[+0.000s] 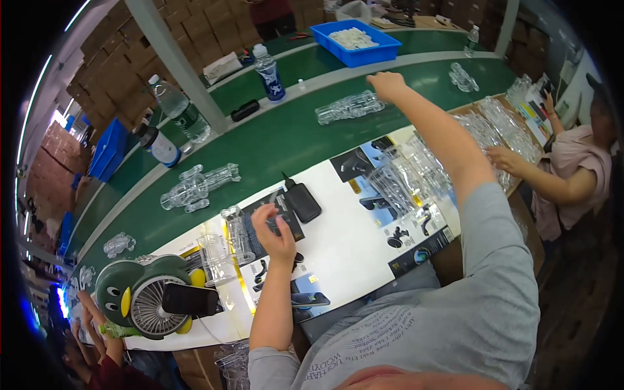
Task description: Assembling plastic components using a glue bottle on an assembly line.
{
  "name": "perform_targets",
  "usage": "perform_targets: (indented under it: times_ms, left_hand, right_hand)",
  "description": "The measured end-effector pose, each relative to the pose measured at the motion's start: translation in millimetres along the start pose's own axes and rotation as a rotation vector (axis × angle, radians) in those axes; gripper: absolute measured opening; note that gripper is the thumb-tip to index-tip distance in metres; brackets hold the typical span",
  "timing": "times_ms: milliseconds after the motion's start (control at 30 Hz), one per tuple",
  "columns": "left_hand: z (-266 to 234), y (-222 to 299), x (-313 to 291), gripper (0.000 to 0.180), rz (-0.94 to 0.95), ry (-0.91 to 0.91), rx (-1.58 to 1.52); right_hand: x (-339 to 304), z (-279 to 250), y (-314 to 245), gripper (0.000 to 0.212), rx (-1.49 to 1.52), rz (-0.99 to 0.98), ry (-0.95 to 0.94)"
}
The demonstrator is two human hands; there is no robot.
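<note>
My right hand point(388, 86) reaches far out over the green belt, its fingers curled in. Just below it lies a clear plastic assembly point(351, 108); whether anything is between the fingers is hidden. My left hand point(275, 235) is raised over the white tabletop, thumb apart from the bent fingers, holding nothing visible. Close to its right rests a black squeeze bottle with a thin nozzle point(303, 201). Clear plastic cylinders point(220, 257) stand to its left. More clear plastic parts point(403, 185) are grouped at the table's right.
A penguin-shaped fan point(146, 296) with a black phone point(188, 299) sits at the left. Bottles point(270, 75) and a blue bin of white pieces point(356, 45) stand beyond the belt point(273, 140). Another clear assembly point(198, 187) lies on it. A co-worker point(572, 172) handles clear parts at the right.
</note>
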State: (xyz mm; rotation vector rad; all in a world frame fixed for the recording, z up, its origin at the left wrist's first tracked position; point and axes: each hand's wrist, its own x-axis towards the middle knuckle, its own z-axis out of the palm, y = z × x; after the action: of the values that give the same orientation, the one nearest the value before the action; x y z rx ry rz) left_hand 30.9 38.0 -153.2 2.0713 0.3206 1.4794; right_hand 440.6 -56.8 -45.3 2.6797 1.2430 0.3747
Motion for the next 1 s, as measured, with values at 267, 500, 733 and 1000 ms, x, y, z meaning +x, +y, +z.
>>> perform_targets:
  times_ms: [267,500,733,1000]
  left_hand:
    - [0.1,2.8,-0.7,0.021,-0.028,0.026,-0.031]
    - [-0.3,6.7,-1.0,0.020,-0.048,0.015,-0.038]
    - [-4.2,11.1,-4.2,0.013,-0.199,-0.065,-0.126]
    - [0.4,21.1,-0.3,0.050,-0.647,-0.463,-0.877]
  right_hand:
    - [-82.5,-50.4,-45.9,0.027,0.222,-0.481,-0.394]
    - [-139.7,-37.0,-73.7,0.029,0.269,-0.661,-0.476]
    - [-153.8,-54.7,-87.1,0.027,0.397,-0.676,-0.402]
    - [-172.0,-83.8,-149.7,0.023,0.822,-0.688,-0.015]
